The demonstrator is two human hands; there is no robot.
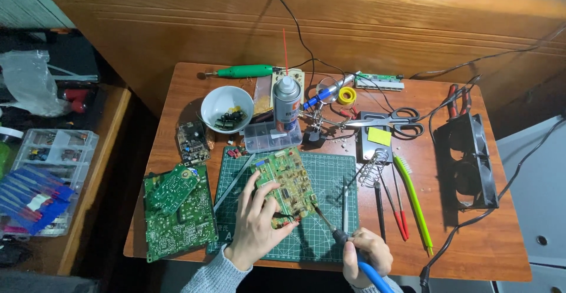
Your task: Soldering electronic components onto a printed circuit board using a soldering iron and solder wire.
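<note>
My left hand [254, 225] grips a green-and-tan circuit board [285, 181], propped up tilted on the green cutting mat [321, 181]. My right hand [367, 256] holds a blue-handled soldering iron [348, 246], whose tip touches the lower right corner of the board. Both hands are at the near edge of the small wooden table [471, 240].
Green circuit boards [177, 210] lie left of the mat. A white bowl [227, 109], spray can [286, 104], clear parts box [268, 137], coiled iron stand [374, 166], scissors [398, 122], and black fan unit [469, 163] crowd the table. Thin tools [407, 204] lie to the right.
</note>
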